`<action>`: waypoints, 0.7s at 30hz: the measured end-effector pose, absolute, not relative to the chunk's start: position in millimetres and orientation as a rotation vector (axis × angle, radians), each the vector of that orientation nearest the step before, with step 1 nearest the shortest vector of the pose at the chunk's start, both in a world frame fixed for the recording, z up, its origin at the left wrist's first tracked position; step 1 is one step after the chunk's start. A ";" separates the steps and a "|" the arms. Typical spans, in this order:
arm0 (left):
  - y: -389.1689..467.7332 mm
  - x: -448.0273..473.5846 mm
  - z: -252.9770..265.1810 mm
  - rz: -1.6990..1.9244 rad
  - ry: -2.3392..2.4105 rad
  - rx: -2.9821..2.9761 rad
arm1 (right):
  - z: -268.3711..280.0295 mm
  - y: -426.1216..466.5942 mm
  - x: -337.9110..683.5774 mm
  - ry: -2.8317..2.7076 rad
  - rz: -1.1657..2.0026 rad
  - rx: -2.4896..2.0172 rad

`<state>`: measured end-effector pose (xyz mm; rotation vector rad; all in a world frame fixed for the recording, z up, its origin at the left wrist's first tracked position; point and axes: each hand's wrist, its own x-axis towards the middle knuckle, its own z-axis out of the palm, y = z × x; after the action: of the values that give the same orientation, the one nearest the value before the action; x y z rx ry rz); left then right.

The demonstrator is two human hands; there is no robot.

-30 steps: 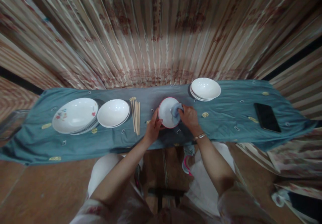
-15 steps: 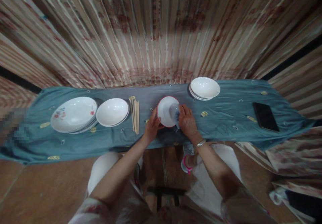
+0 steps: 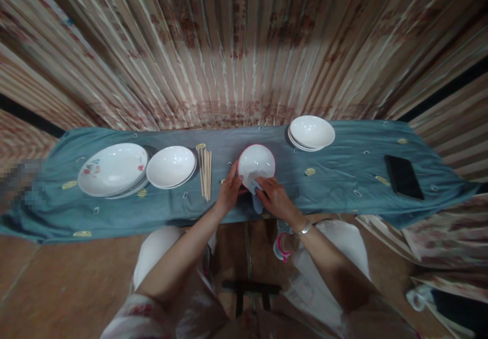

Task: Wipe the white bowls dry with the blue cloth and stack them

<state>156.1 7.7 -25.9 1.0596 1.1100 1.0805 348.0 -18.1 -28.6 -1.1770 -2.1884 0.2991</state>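
A white bowl with a red rim [image 3: 256,160] is held up over the front middle of the table, its inside facing me. My left hand [image 3: 229,190] grips its left edge, thumb on the rim and fingers round the outer side. A bluish cloth [image 3: 257,203] is bunched in my right hand [image 3: 275,196], whose closed fingers press it against the near inner side of the bowl. Part of the cloth hangs below the rim. The bowl's underside is hidden.
Left of the bowl lie several wooden chopsticks [image 3: 206,175], a stack of white bowls [image 3: 171,167] and a stack of flowered plates [image 3: 114,170]. More stacked bowls [image 3: 312,132] stand at back right, a black phone [image 3: 404,176] farther right. A teal cloth [image 3: 335,186] covers the table; a curtain [image 3: 244,74] hangs behind.
My right hand has moved the cloth from the bowl's right side down and left to its near side. The left hand keeps its grip on the bowl.
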 end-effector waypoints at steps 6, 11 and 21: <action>9.0 153.7 -27.5 1.085 1.235 1.246 | -30.9 -17.2 330.5 -2.019 0.515 -1.135; 9.6 156.2 -18.8 1.167 1.262 1.367 | -27.6 -4.9 313.4 -1.869 0.551 -1.172; 6.1 157.1 -21.3 1.120 1.249 1.361 | -4.5 30.9 304.3 -1.676 0.626 -1.192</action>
<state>157.1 6.1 -21.3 1.3614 1.2487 1.1198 304.3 30.9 -4.5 -1.1924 -1.6761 0.6256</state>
